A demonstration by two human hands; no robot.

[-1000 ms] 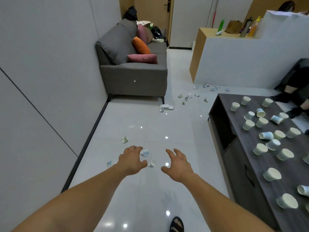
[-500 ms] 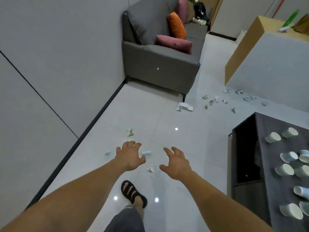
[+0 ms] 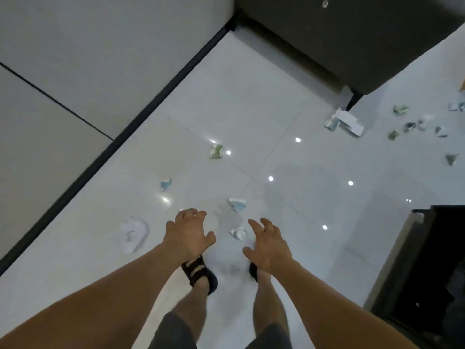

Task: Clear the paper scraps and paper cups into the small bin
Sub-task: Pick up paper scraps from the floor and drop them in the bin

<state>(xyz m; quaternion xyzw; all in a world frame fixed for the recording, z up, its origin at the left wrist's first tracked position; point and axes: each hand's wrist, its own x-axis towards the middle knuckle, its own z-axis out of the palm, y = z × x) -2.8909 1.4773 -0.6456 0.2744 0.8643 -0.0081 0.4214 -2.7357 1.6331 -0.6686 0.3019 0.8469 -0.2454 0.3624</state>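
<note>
1. At the lower middle of the head view, the left hand (image 3: 187,235) and right hand (image 3: 268,245) hang palms down over the floor (image 3: 251,109). Their fingers are spread and loosely bent, and they hold nothing.
2. A crumpled white-and-blue scrap (image 3: 238,233) lies on the floor between the two hands, just beside the right fingertips.
3. A second scrap (image 3: 237,204), folded and pale blue, lies just above it.
4. Further scraps lie to the upper left:
   - a green scrap (image 3: 216,150) at centre;
   - a blue scrap (image 3: 166,183) near the skirting (image 3: 141,117);
   - a soft white wad (image 3: 133,234) left of the left hand.
5. The floor is glossy white tile with thin joints and bright points of reflected light. The wall (image 3: 88,59) is matt grey panel, edged by the black skirting.
6. At the upper right, the dark fabric sofa (image 3: 352,39) stands on a short black leg. A boxy white piece (image 3: 346,122) lies beside the leg, and scattered scraps (image 3: 412,125) lie further right.
7. A dark table (image 3: 437,273) fills the lower right edge. Black sandals (image 3: 200,272) stand under the wrists, and the right one is mostly hidden.
8. Compared with half a second ago, the view has tipped downward. The cushions, the counter and the cups on the table have left the frame, both feet now show, and the right hand is closer to the scrap.
</note>
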